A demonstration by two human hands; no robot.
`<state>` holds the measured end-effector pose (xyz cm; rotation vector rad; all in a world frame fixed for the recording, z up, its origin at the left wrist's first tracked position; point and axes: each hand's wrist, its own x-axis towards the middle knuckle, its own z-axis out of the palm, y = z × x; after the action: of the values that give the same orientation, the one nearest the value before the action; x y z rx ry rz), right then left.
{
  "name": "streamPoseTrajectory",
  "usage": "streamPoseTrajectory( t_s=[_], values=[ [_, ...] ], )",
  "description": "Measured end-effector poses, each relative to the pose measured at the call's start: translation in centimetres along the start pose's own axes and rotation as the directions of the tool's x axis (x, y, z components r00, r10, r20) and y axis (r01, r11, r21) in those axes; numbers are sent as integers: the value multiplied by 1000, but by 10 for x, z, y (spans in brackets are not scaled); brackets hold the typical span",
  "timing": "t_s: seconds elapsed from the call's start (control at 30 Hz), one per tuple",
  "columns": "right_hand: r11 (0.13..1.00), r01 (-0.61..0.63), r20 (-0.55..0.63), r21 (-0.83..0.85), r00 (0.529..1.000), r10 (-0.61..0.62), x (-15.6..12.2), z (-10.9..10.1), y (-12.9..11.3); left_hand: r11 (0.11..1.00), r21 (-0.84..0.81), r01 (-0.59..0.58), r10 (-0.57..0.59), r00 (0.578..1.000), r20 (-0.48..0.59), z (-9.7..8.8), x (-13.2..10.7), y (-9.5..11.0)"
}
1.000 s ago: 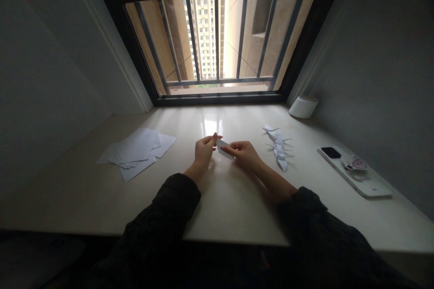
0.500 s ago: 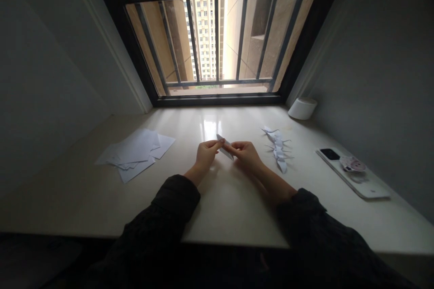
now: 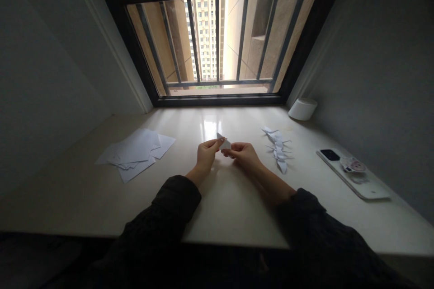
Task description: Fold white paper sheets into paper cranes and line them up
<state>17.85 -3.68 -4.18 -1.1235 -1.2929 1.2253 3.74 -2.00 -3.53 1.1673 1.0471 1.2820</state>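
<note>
Pinching a small white paper piece (image 3: 224,143) from both sides: left fingertips (image 3: 218,143) closed on its far, upturned point, right fingertips (image 3: 231,148) closed on its near end. Held just above the table (image 3: 230,203), mid-scene, somewhat nearer the window than the near edge. Looks like a fold partway through shaping (a judgement only; creases too small to read). Calls next for a firm, even press along the crease with one side anchored. Calls too for edges lined up before any pressure, thin paper slipping or tearing easily.

Moving outward: left hand (image 3: 206,156) turned thumb-up, wrist low over the tabletop, knuckles to the left. Right hand (image 3: 246,154) curled over, back of the hand up, fingers tucked toward the paper. Forearms converging from the near edge in dark sleeves (image 3: 169,207), resting on the surface or just above it; cannot tell which.

Further out, to the left: a loose stack of white sheets (image 3: 135,152), fanned, well apart from the hands. To the right, near the right hand but not touching it: a short row of folded paper figures (image 3: 278,149). Beyond those, by the right wall: a phone (image 3: 352,172) lying flat with a round sticker or grip on it. In the far right corner, a white round container (image 3: 303,108). Across the far side, a barred window (image 3: 217,45).
</note>
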Motion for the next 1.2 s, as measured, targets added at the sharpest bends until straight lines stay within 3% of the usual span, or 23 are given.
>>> streamPoseTrajectory(
  t_s=[0.2, 0.47, 0.57, 0.73, 0.87, 0.97, 1.1, 1.2],
  values=[
    [995, -92, -14, 24, 996, 93, -2, 2, -6, 992, -118, 38, -47, 997, -67, 2, -2, 3],
    [990, -89, 0, 106, 996, 89, 0, 3, -1, 989, -143, 45, -63, 990, -125, -2, 3, 3],
    [989, -76, -7, 123, 997, 77, -1, 4, 0, 987, -158, 26, -45, 992, -119, -2, 4, 4],
    [982, -138, 112, 128, 986, 123, -1, 5, 1, 993, -119, -7, -9, 991, -135, -1, 2, 5],
    [982, -143, 127, 122, 984, 128, 0, 6, 2, 996, -71, -61, 49, 987, -154, -1, 0, 4],
    [992, -116, 135, 52, 985, 108, -2, 6, 1, 996, -69, -61, 46, 980, -194, -2, 2, 5],
    [980, -53, 120, -194, 990, 78, -7, 6, -2, 996, -56, -72, 52, 950, -306, -12, 11, 10],
    [976, 61, 47, -210, 998, -52, -6, 4, -6, 997, 37, -64, 70, 975, -211, -19, 15, 13]
  ],
)
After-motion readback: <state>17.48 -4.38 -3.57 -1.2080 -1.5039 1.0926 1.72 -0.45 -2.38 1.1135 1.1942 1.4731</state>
